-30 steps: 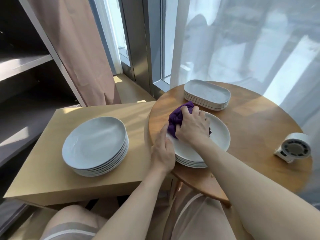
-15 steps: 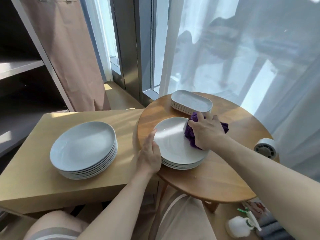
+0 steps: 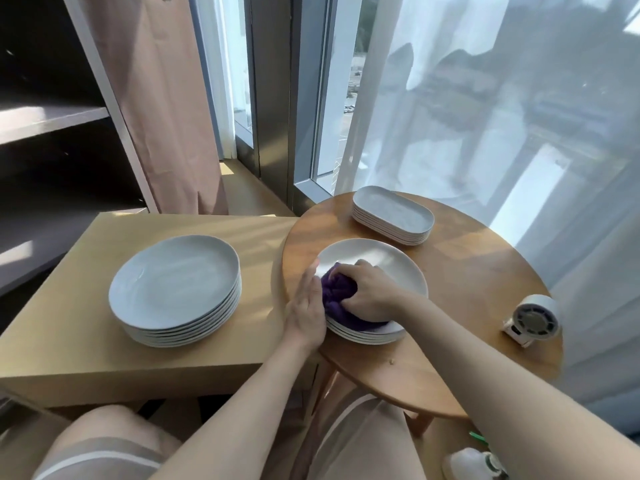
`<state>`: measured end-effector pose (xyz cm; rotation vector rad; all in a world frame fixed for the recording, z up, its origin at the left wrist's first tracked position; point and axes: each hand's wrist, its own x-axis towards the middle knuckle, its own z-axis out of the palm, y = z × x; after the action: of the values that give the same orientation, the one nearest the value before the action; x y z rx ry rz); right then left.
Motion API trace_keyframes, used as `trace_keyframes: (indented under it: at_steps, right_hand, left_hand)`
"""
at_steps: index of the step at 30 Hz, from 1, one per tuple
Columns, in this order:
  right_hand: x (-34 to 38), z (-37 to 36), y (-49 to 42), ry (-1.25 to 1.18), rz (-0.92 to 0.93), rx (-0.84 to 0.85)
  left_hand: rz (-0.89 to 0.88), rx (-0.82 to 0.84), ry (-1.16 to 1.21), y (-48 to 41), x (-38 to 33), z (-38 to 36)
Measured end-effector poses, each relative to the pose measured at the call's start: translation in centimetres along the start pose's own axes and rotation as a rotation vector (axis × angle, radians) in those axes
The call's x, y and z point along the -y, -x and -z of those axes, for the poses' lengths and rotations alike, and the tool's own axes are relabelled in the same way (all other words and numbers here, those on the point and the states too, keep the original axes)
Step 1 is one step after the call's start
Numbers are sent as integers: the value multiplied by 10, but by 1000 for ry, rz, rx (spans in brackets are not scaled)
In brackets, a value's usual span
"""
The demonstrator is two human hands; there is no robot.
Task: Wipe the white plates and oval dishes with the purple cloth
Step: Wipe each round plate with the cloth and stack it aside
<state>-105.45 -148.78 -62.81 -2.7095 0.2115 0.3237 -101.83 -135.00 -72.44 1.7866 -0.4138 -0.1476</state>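
On the round wooden surface [image 3: 485,306], close to its left edge, a short stack of white plates has its top plate [image 3: 381,259] under the purple cloth [image 3: 337,292]. The right hand [image 3: 372,295] has its grip curled round the bunched cloth and presses it onto the near-left part of that plate. The left hand [image 3: 306,313] lies flat with straight fingers against the stack's left rim, holding nothing.

The cloth looks soft, thick and light, and a wad of it fills the palm well. The plates are probably stiff, smooth-glazed and breakable, and likely to slide on the wood under a sideways rub, so bracing at the rim is the sensible hold. Lifting one would best be done by its edge.

The plates are round, shallow and pale, with a dull sheen where sun falls on them. The oval dishes [image 3: 393,216], stacked at the far side of the same surface, are faintly speckled with low upright walls. A taller stack of plates [image 3: 175,285] sits well apart on the square surface [image 3: 69,341] to the left.
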Motion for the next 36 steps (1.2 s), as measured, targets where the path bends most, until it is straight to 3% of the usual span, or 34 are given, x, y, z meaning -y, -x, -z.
trace_keyframes:
  at_steps: [8, 15, 23, 27, 36]
  right_hand:
    - [2, -11, -24, 81, 30, -151]
    - [-4, -18, -37, 166, 29, -315]
    - [-4, -2, -53, 510, -27, -423]
    - [-19, 9, -49, 568, -89, -392]
    - [-52, 36, -15, 493, -206, -203]
  left_hand:
    - [32, 7, 90, 4, -3, -1]
    - [-49, -47, 32, 3, 0, -5]
    - [21, -95, -34, 2, -5, -7]
    - [91, -74, -89, 4, -10, -5]
    - [75, -44, -108, 4, -14, -5]
